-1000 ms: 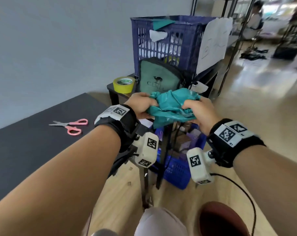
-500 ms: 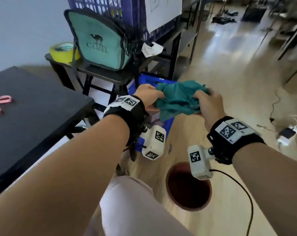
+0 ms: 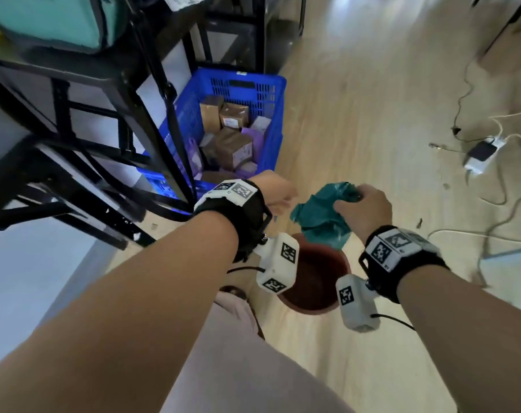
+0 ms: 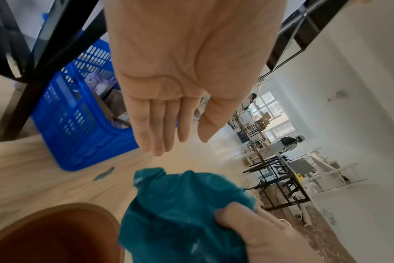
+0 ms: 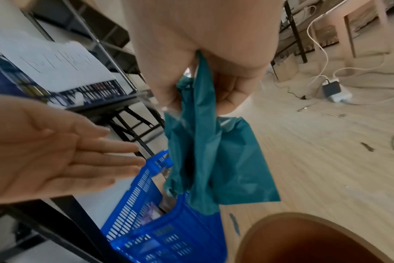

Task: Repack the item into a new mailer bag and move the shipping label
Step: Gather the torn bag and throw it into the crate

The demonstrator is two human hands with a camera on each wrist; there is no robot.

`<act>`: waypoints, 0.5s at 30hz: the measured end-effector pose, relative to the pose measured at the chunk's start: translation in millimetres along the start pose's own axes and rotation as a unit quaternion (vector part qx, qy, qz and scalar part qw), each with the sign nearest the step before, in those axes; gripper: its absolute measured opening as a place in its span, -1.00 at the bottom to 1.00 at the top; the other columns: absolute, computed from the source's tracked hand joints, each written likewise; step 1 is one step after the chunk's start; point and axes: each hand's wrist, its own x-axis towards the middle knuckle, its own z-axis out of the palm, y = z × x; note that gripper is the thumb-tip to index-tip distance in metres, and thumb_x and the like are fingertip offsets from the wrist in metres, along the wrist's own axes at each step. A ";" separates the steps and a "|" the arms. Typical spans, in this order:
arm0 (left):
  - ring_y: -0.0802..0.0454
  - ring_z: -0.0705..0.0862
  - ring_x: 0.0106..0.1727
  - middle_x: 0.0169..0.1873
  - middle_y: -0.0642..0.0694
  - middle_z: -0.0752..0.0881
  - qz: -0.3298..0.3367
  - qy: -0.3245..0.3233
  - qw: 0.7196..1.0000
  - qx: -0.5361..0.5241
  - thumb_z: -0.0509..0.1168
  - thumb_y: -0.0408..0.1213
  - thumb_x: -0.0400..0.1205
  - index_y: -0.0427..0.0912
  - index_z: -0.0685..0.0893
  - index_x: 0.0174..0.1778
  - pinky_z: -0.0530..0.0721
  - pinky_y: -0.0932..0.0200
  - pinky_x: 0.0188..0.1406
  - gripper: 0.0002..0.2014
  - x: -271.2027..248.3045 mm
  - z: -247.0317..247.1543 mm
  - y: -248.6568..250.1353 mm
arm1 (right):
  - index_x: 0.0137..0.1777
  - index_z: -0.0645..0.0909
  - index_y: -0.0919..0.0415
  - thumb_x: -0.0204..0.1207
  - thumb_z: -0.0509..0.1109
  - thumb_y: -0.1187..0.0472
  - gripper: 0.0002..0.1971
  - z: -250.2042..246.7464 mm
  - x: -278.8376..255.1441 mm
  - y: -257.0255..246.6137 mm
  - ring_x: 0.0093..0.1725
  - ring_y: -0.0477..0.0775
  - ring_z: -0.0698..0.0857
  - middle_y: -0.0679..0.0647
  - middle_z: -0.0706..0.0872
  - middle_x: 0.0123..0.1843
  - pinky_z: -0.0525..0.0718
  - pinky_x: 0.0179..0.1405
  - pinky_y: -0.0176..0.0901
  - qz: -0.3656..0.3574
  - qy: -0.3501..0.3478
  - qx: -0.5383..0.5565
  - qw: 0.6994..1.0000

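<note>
My right hand (image 3: pixel 361 204) grips a crumpled teal mailer bag (image 3: pixel 320 214), which hangs from its fingers over the floor just above a round brown bin (image 3: pixel 314 289). The right wrist view shows the teal mailer bag (image 5: pixel 205 153) pinched between thumb and fingers and drooping down. My left hand (image 3: pixel 278 193) is beside the bag, a little to its left, holding nothing. In the left wrist view the left hand (image 4: pixel 169 113) has its palm flat and fingers straight, with the teal mailer bag (image 4: pixel 182 213) below it.
A blue plastic crate (image 3: pixel 253 93) full of brown and purple parcels stands on the wood floor under a black metal table frame (image 3: pixel 151 114). A teal shoulder bag (image 3: pixel 50 19) sits on that table. Cables and a power adapter (image 3: pixel 480 153) lie at the right.
My left hand has let go of the teal bag and spread flat; only the right hand still holds it. Both hands and my view have dropped toward the brown bin.
</note>
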 end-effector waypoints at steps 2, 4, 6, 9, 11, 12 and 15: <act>-0.08 0.64 -0.04 -0.03 -0.20 0.64 -0.011 -0.009 1.000 0.000 0.22 -0.42 0.65 -0.26 0.58 0.12 0.66 0.09 -0.05 -0.85 7.7 11.4 -6.8 | -0.01 0.64 0.15 0.38 0.45 0.11 -0.78 10.4 0.4 20.1 -0.04 0.22 0.72 0.13 0.76 -0.04 0.73 0.03 0.08 0.032 -0.027 -0.038 0.998; -0.05 0.66 -0.01 -0.02 -0.17 0.65 -0.021 -0.011 1.000 0.000 0.20 -0.43 0.68 -0.33 0.59 0.23 0.63 0.17 -0.21 -0.78 17.2 19.3 -14.4 | -0.03 0.63 0.14 0.38 0.44 0.11 -0.80 19.2 -0.7 34.3 -0.08 0.22 0.71 0.12 0.75 -0.07 0.74 -0.01 0.08 0.059 -0.043 -0.068 0.995; -0.06 0.69 0.00 -0.04 -0.17 0.64 -0.038 -0.022 0.999 -0.019 0.18 -0.43 0.71 -0.32 0.58 0.27 0.59 0.19 -0.27 -0.77 21.6 24.5 -20.1 | -0.04 0.61 0.13 0.37 0.43 0.11 -0.80 26.0 -0.9 42.6 -0.11 0.23 0.70 0.12 0.73 -0.10 0.74 -0.05 0.05 0.076 -0.051 -0.093 0.991; 0.05 0.67 -0.25 -0.12 -0.15 0.65 -0.058 -0.030 0.998 -0.022 0.17 -0.44 0.71 -0.27 0.59 0.05 0.57 0.22 -0.23 -0.89 28.3 27.4 -28.4 | -0.04 0.57 0.11 0.37 0.45 0.10 -0.79 32.8 0.0 47.3 -0.14 0.21 0.67 0.11 0.70 -0.12 0.72 -0.10 -0.01 0.099 -0.064 -0.114 0.986; 0.11 0.64 -0.31 -0.26 -0.08 0.64 -0.069 -0.028 0.997 -0.032 0.17 -0.42 0.71 -0.22 0.57 -0.13 0.59 0.16 -0.09 -0.87 32.9 26.4 -33.5 | -0.01 0.57 0.14 0.37 0.48 0.07 -0.74 36.4 1.1 47.7 -0.14 0.21 0.67 0.11 0.68 -0.12 0.72 -0.11 -0.01 0.109 -0.076 -0.119 0.984; 0.13 0.65 -0.33 -0.29 -0.07 0.64 -0.072 -0.028 0.996 -0.039 0.17 -0.41 0.71 -0.21 0.56 -0.16 0.60 0.13 -0.03 -0.85 35.8 24.9 -35.8 | 0.01 0.59 0.17 0.38 0.50 0.06 -0.71 38.4 2.0 47.9 -0.13 0.20 0.67 0.12 0.68 -0.12 0.72 -0.10 0.00 0.110 -0.083 -0.117 0.984; 0.13 0.67 -0.38 -0.30 -0.10 0.64 -0.075 -0.019 0.996 -0.047 0.17 -0.42 0.71 -0.24 0.58 -0.08 0.65 0.06 0.06 -0.89 36.3 20.5 -38.3 | 0.03 0.69 0.34 0.40 0.49 0.01 -0.62 41.4 1.6 44.2 -0.08 0.28 0.73 0.26 0.76 -0.08 0.75 -0.02 0.09 0.104 -0.102 -0.131 0.981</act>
